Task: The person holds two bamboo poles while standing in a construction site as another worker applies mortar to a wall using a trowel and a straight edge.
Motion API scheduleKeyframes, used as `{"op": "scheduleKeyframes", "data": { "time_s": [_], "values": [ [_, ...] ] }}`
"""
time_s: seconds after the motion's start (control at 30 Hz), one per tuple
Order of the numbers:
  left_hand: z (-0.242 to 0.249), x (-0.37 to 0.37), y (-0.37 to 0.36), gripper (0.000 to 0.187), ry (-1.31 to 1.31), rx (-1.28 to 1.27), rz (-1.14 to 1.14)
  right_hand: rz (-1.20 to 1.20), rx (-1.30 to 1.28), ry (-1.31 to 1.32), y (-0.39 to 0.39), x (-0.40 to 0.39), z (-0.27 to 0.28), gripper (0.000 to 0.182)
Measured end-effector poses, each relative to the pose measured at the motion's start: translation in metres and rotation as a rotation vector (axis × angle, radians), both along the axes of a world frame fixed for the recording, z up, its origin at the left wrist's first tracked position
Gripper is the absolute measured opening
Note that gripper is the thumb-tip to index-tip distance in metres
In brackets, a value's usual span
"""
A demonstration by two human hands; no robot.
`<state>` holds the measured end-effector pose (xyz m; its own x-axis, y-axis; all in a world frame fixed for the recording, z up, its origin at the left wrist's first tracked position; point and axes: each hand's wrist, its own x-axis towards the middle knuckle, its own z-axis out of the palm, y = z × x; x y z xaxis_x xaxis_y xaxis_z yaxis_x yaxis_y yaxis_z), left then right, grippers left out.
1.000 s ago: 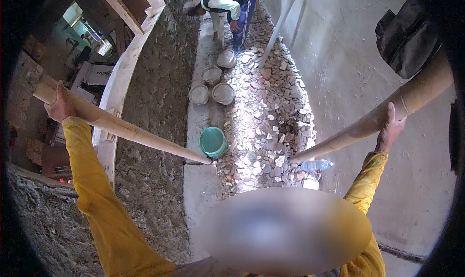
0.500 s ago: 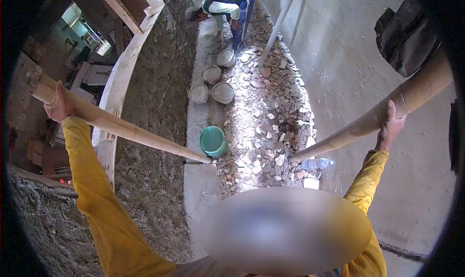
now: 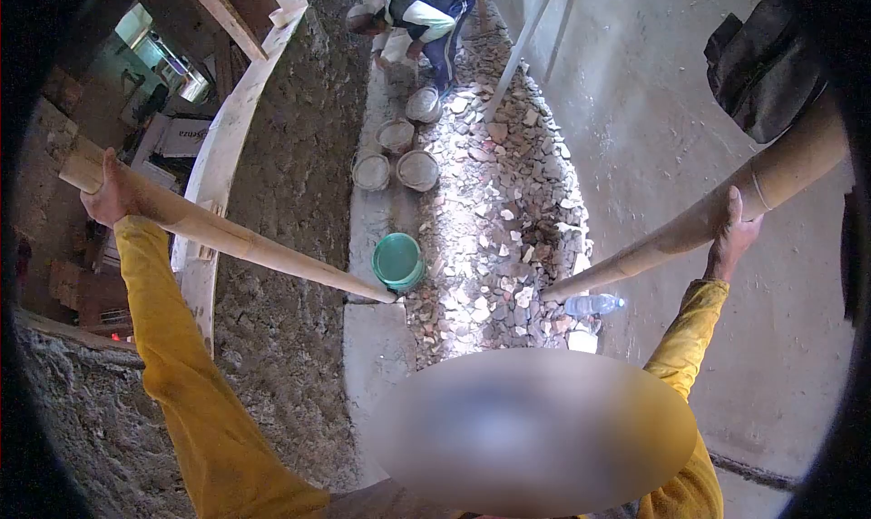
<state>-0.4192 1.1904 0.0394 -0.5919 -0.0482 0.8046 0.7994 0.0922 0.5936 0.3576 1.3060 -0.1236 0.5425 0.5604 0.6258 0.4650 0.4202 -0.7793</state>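
Observation:
At the left, my left hand (image 3: pixel 107 195) is closed around a bamboo pole (image 3: pixel 245 241), thumb up along its side. That pole slants down to the ledge beside a green bucket (image 3: pixel 398 261). My right hand (image 3: pixel 733 236) grips a second bamboo pole (image 3: pixel 649 254), whose lower end meets the edge of the rubble near a clear plastic bottle (image 3: pixel 594 305). Both arms are spread wide in yellow sleeves. A blurred oval covers the area in front of my chest.
Broken stone rubble (image 3: pixel 494 210) runs down the middle. Several filled pans (image 3: pixel 418 171) stand on the concrete ledge (image 3: pixel 376 333). Beyond them a co-worker (image 3: pixel 431 15) bends over. A wooden board (image 3: pixel 222 147) edges the left side, and a thin post (image 3: pixel 522 47) leans at right.
The co-worker has shifted slightly and now reaches a hand down to the ledge by the pans. Both my hands keep their hold on the poles, nearly still.

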Motion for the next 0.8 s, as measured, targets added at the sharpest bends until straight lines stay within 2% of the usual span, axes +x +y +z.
{"op": "scheduleKeyframes", "data": {
  "time_s": [0.1,0.17,0.2,0.3,0.37,0.47,0.8],
  "values": [
    [-0.001,-0.002,0.001,0.070,-0.023,0.058,-0.063,-0.009,-0.001,0.001,-0.001,-0.001,0.001,0.059],
    [0.002,-0.011,0.000,0.068,0.015,-0.046,0.101,-0.013,-0.013,0.000,-0.001,-0.002,0.002,0.059],
    [0.000,-0.014,0.000,0.068,0.015,-0.049,0.101,-0.015,-0.015,0.009,-0.001,-0.002,0.002,0.058],
    [-0.002,-0.013,0.001,0.066,-0.039,-0.008,0.027,-0.021,-0.019,0.017,0.000,-0.001,0.001,0.058],
    [-0.004,-0.020,0.003,0.066,-0.020,0.107,-0.174,-0.024,-0.020,0.018,-0.001,-0.002,0.002,0.058],
    [-0.004,-0.020,0.003,0.065,-0.030,0.095,-0.214,0.006,-0.007,0.015,-0.002,-0.004,0.003,0.056],
    [-0.003,-0.007,0.001,0.063,-0.032,0.075,-0.105,0.001,0.012,0.010,-0.002,-0.004,0.003,0.053]
  ]
}}
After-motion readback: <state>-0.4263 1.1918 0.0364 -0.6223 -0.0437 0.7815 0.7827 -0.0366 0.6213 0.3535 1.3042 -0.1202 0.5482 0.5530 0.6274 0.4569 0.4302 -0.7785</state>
